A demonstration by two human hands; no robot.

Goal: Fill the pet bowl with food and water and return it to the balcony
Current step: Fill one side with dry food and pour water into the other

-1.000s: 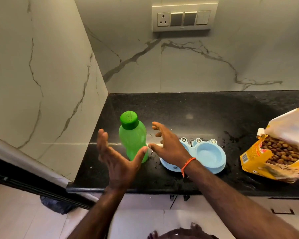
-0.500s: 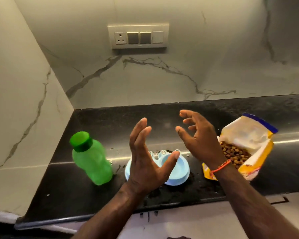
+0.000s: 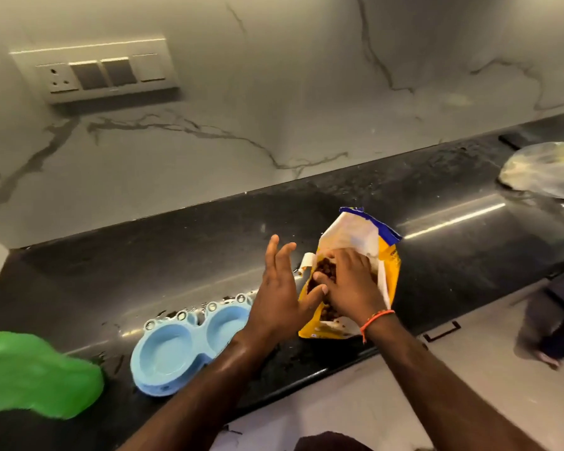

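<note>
In front of me a pale marble wall (image 3: 274,102) with grey veins rises behind the black polished table (image 3: 183,242), which runs from near left to far right and catches a bright streak of light. A cream switch plate (image 3: 95,71) with a socket and switches sits high on the wall at the left. Below the table's near edge lies a light tiled floor (image 3: 388,395). A crumpled clear plastic bag (image 3: 544,169) rests far right.
</note>
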